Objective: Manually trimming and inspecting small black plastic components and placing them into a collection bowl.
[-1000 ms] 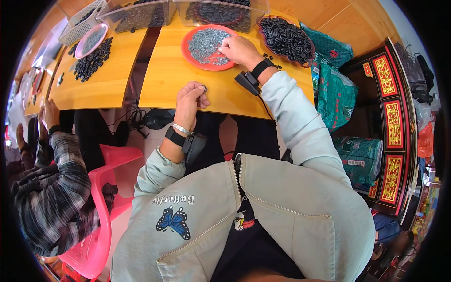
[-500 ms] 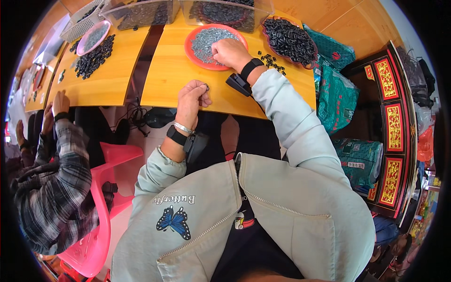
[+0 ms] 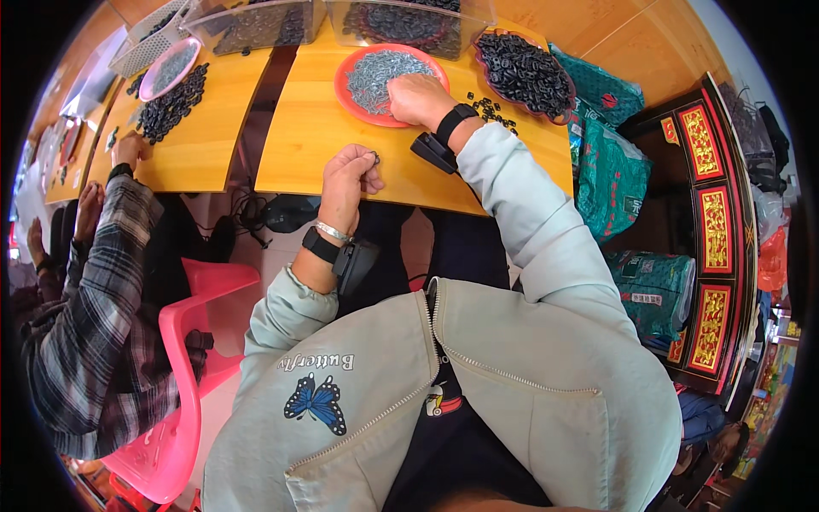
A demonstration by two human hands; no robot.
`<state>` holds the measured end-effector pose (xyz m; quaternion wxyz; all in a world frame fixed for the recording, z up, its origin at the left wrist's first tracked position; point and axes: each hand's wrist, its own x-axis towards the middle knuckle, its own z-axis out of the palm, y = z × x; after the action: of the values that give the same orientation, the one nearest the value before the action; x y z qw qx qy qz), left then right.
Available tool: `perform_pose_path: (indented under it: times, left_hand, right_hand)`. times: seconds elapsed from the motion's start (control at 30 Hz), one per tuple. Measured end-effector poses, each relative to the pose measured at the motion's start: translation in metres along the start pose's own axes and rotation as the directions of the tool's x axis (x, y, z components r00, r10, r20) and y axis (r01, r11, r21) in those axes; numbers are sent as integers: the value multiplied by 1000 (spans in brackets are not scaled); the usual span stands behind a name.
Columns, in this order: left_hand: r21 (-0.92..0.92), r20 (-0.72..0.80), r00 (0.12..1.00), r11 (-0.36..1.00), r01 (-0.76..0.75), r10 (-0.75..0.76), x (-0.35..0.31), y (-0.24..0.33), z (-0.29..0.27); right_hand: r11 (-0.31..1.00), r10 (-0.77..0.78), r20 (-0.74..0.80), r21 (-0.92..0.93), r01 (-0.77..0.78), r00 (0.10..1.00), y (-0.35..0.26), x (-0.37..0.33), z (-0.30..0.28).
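Note:
My left hand (image 3: 348, 177) is closed just over the front edge of the table, pinching a small black piece (image 3: 375, 158) between thumb and fingertips. Farther off, my right hand (image 3: 418, 100) reaches into a red round plate (image 3: 343, 101) heaped with small grey metal pieces (image 3: 375, 75). Its fingers are curled down at the heap, and what the tips hold is hidden. Several small black pieces (image 3: 490, 111) lie loose to the right of that hand. Behind them stands a dish piled with black pieces (image 3: 525, 72).
Clear plastic bins (image 3: 409, 21) of black pieces line the back. Green bags (image 3: 610, 179) lie at the table's right end. To the left, a co-worker's hand (image 3: 130, 150) is near a black heap (image 3: 173, 107) and a pink plate (image 3: 147, 85). A pink chair (image 3: 183, 341) stands below.
My right hand has shifted slightly right within the plate. My left hand stays where it was. The co-worker's near hand has moved forward and right, toward the black heap.

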<state>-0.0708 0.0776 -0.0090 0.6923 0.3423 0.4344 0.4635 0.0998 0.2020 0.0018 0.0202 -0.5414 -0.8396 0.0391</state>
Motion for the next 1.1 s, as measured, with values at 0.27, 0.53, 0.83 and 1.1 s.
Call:
perform_pose_path:
  times: [0.27, 0.53, 0.83, 1.1]
  left_hand:
    - [-19, -6, 1000, 1000, 8, -9, 2, 3, -4]
    - [-7, -19, 999, 999, 34, -35, 8, 5, -8]
    - [-11, -16, 998, 998, 63, -63, 23, 10, -22]
    - [-28, -18, 997, 997, 74, -74, 25, 5, -27]
  right_hand:
    - [993, 67, -74, 100, -59, 995, 14, 6, 1]
    - [947, -21, 57, 322, 1, 998, 10, 11, -7]
    - [994, -63, 42, 91, 59, 997, -8, 27, 11]
    - [999, -2, 28, 47, 1, 1000, 7, 28, 15]
